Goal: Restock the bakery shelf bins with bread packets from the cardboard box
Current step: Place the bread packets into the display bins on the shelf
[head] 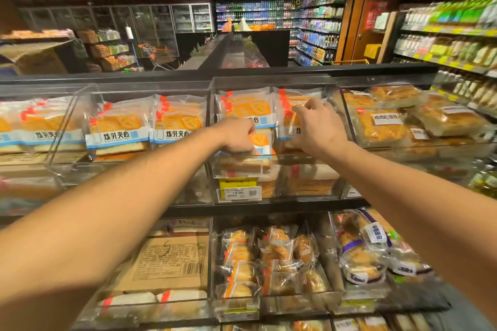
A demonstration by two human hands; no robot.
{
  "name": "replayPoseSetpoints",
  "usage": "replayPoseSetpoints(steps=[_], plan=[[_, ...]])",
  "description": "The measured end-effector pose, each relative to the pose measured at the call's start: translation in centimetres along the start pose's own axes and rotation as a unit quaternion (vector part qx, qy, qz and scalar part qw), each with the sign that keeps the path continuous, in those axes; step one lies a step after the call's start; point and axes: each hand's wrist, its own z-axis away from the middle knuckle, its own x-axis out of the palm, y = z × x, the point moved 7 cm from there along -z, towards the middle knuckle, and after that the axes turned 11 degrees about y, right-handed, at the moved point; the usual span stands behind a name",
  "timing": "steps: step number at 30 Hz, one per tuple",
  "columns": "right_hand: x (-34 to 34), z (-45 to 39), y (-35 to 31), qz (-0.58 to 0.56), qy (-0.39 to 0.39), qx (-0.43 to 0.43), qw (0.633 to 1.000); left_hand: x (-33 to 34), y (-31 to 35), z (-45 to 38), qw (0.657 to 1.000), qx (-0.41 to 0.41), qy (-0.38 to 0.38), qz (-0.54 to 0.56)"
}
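Observation:
Both my arms reach into a clear plastic bin [271, 83] on the upper bakery shelf. My left hand [238, 136] grips a bread packet [262, 142] with an orange and blue label, low at the bin's front. My right hand [314, 126] pinches the top edge of another upright bread packet [289, 105] in the bin's right half. Behind my left hand a matching packet [246, 109] stands upright. A flattened cardboard box [172, 263] with a printed label lies in the lower left bin.
Neighbouring clear bins hold the same packets [118, 126] to the left and darker buns [382, 123] to the right. Lower bins hold small wrapped rolls [269, 258]. A yellow price tag [238, 189] hangs under the bin. A shopping cart [154, 52] stands in the aisle beyond.

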Motion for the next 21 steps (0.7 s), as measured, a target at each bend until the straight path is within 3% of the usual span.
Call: replayPoseSetpoints(steps=[5,12,18,21], plan=[[0.2,0.0,0.3,0.017,-0.019,0.001,1.0,-2.1,0.2,1.1,0.991,0.018,0.129,0.035],[0.6,-0.5,0.3,0.032,-0.002,-0.02,0.999,-4.6,1.2,1.0,0.959,0.007,0.285,-0.01],[1.1,-1.2,0.0,0.034,0.013,-0.012,0.999,-4.0,1.7,0.1,0.96,-0.006,0.276,-0.046],[1.2,-1.3,0.2,0.029,0.022,-0.008,0.999,-2.8,1.2,0.6,0.977,0.011,0.212,-0.015]])
